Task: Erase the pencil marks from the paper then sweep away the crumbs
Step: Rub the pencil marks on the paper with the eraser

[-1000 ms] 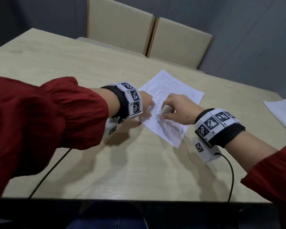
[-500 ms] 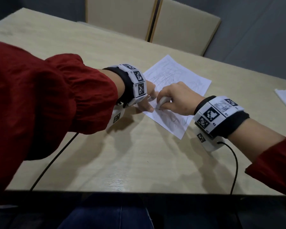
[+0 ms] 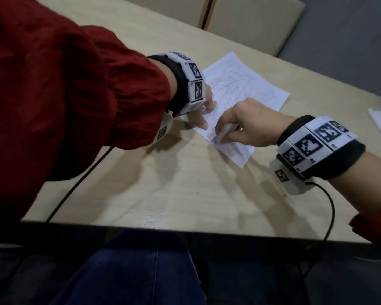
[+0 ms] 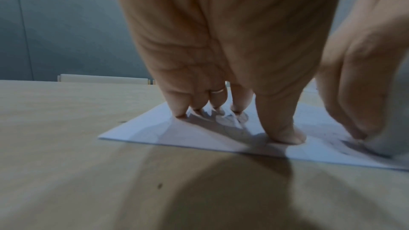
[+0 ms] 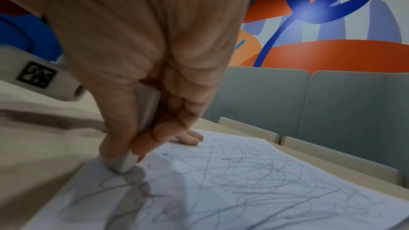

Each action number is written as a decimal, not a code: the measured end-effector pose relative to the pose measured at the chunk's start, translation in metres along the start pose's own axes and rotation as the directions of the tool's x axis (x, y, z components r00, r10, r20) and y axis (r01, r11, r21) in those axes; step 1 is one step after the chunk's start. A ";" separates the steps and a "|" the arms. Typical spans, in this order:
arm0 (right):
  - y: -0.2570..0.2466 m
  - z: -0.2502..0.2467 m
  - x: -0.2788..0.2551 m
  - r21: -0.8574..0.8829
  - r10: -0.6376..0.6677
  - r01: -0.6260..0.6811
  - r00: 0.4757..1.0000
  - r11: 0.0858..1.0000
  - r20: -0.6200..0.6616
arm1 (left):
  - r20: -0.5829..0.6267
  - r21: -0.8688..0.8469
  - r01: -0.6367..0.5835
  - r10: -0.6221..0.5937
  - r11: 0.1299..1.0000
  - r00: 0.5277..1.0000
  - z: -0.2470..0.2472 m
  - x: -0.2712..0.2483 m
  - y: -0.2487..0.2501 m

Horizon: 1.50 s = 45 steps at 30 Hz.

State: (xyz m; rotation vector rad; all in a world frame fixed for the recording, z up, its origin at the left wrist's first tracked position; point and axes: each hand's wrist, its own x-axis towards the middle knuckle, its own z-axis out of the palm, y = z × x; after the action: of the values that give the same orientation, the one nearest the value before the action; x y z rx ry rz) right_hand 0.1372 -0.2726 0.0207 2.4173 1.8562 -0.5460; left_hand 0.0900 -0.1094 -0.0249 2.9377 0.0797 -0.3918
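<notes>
Two hands share the paper (image 3: 246, 89) lying flat on the tabletop (image 3: 185, 194): our left hand (image 4: 221, 50) presses it with straight, spread fingers (image 4: 281, 128), our right hand (image 3: 249, 126) pinches the eraser (image 5: 124, 162) against the scribbles. Such a thin sheet would likely crumple or slide, so we should pin it beside the rubbing.

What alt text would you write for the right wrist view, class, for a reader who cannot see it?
A right hand grips a white eraser and presses its end onto the near edge of a sheet of paper covered in grey pencil scribbles. Fingertips of the left hand rest on the paper behind it.
</notes>
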 end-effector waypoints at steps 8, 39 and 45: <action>0.005 -0.003 0.018 -0.039 0.053 -0.057 0.992 0.998 -0.113 | -0.006 0.005 0.002 -0.002 1.000 1.000 -0.002 0.000 -0.001; -0.004 -0.017 0.019 -0.368 -0.017 -0.053 0.982 0.928 -0.185 | -0.003 0.002 0.031 -0.031 1.000 1.000 -0.004 -0.013 0.007; -0.001 0.000 -0.018 -0.364 -0.036 -0.009 0.993 0.931 -0.116 | 0.021 0.066 0.075 -0.077 0.995 0.997 -0.005 -0.017 0.010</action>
State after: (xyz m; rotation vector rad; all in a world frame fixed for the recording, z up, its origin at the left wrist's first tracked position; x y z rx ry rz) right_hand 0.1319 -0.2893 0.0264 2.2319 1.8229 -0.0433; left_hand 0.0752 -0.1189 -0.0139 3.0008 0.1793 -0.4478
